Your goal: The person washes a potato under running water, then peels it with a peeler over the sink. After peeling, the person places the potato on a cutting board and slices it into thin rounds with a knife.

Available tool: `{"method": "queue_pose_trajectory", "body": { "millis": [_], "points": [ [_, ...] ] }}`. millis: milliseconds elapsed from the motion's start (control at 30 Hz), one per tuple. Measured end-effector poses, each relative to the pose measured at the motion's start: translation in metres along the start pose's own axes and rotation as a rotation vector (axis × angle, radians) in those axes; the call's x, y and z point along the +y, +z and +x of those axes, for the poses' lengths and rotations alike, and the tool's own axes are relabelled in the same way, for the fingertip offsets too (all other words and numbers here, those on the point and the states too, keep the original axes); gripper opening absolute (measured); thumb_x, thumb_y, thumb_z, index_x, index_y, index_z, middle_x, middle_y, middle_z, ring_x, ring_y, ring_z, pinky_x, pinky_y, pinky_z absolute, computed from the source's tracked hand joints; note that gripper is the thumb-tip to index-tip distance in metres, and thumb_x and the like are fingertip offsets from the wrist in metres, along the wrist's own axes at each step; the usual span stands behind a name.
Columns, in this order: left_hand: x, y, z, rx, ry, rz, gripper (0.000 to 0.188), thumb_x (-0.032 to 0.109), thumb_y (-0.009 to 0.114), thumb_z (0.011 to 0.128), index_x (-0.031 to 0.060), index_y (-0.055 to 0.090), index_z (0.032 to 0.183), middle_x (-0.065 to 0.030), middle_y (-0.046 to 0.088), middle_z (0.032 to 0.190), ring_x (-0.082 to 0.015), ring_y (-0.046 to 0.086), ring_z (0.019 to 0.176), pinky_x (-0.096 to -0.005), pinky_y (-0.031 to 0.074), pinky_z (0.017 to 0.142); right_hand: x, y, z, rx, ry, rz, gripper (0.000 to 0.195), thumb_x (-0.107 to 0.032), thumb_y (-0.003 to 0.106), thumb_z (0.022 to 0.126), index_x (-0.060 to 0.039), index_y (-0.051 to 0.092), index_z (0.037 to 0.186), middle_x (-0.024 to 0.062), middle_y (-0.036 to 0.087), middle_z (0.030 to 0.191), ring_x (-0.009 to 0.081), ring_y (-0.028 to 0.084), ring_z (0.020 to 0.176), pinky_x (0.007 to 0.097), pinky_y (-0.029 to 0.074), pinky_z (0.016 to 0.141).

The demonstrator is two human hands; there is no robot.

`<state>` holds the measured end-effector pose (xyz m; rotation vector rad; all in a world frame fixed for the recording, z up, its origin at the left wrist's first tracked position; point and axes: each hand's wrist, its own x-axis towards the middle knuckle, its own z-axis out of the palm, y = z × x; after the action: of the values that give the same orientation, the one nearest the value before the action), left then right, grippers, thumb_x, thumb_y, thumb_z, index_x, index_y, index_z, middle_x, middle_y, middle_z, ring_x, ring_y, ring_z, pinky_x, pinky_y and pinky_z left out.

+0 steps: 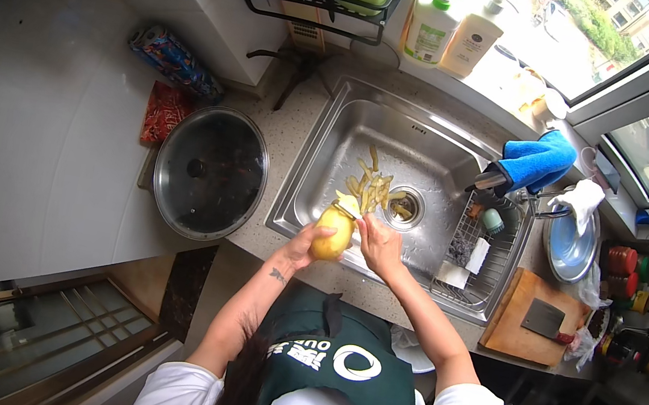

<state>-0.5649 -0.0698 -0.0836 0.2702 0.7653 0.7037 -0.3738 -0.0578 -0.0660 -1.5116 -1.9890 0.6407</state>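
Over the near left edge of the stainless steel sink (332,158), my left hand (305,246) holds a yellow potato (334,233), mostly peeled. My right hand (379,244) grips a peeler (348,210), whose head lies against the potato's upper end. A strip of peel hangs at that end. Beyond both hands, a pile of peelings (373,190) lies on the sink floor, beside the drain (404,207), which has some peel in it. The peeler's handle is mostly hidden by my right fingers.
A wire basket (446,250) with a brush and sponges sits in the sink's right side. A blue cloth (537,159) drapes over the faucet. At right, a cleaver (544,318) lies on a wooden cutting board (504,325). A lidded pan (211,173) stands at left. Soap bottles (429,32) line the sill.
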Motion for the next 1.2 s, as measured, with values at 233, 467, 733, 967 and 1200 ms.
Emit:
{"method": "queue_pose_trajectory", "body": {
  "millis": [233,467,733,967,1200],
  "points": [
    [-0.019,-0.024,-0.004,-0.037,-0.035,-0.098,0.063,0.027,0.066,0.079,0.0048,0.040,0.133,-0.0144,0.055,0.118,-0.0279,0.061,0.100,-0.0406,0.057,0.075,0.048,0.050,0.006,-0.207,0.271,-0.148,0.035,-0.038,0.044,0.095,-0.0075,0.056,0.085,0.0188,0.060,0.064,0.0389,0.061,0.063,0.0487,0.046,0.055],
    [-0.005,-0.008,-0.016,-0.162,0.014,-0.221,0.076,0.023,0.072,0.074,0.0071,0.035,0.138,-0.0180,0.051,0.126,-0.0309,0.057,0.109,-0.0460,0.055,0.082,0.097,0.060,-0.010,-0.398,0.466,0.051,0.041,-0.038,0.041,0.096,-0.0051,0.062,0.085,0.0129,0.063,0.064,0.0298,0.063,0.062,0.0411,0.048,0.059],
    [0.012,0.012,-0.016,-0.020,0.381,0.688,0.078,0.013,0.083,0.063,0.0020,0.044,0.130,-0.0062,0.056,0.116,-0.0131,0.055,0.104,-0.0276,0.045,0.090,-0.011,-0.023,0.000,0.054,0.033,0.249,0.025,-0.020,0.053,0.093,-0.0042,0.048,0.074,0.0171,0.051,0.055,0.0368,0.055,0.053,0.0425,0.041,0.047],
    [0.022,0.021,-0.019,0.052,0.418,0.810,0.072,0.014,0.083,0.062,-0.0012,0.050,0.124,-0.0048,0.060,0.110,-0.0119,0.056,0.101,-0.0277,0.045,0.090,-0.005,-0.029,-0.005,-0.092,0.025,0.063,0.029,-0.028,0.050,0.094,-0.0048,0.051,0.077,0.0173,0.055,0.059,0.0383,0.057,0.057,0.0454,0.042,0.050],
    [0.003,0.001,-0.025,-0.004,0.373,0.715,0.078,0.015,0.085,0.059,-0.0010,0.049,0.126,-0.0056,0.057,0.115,-0.0117,0.053,0.104,-0.0285,0.043,0.093,0.085,0.039,-0.020,-0.457,0.373,0.021,0.046,-0.044,0.040,0.095,-0.0047,0.062,0.084,0.0233,0.061,0.073,0.0413,0.060,0.075,0.0507,0.044,0.065]
  ]
}}
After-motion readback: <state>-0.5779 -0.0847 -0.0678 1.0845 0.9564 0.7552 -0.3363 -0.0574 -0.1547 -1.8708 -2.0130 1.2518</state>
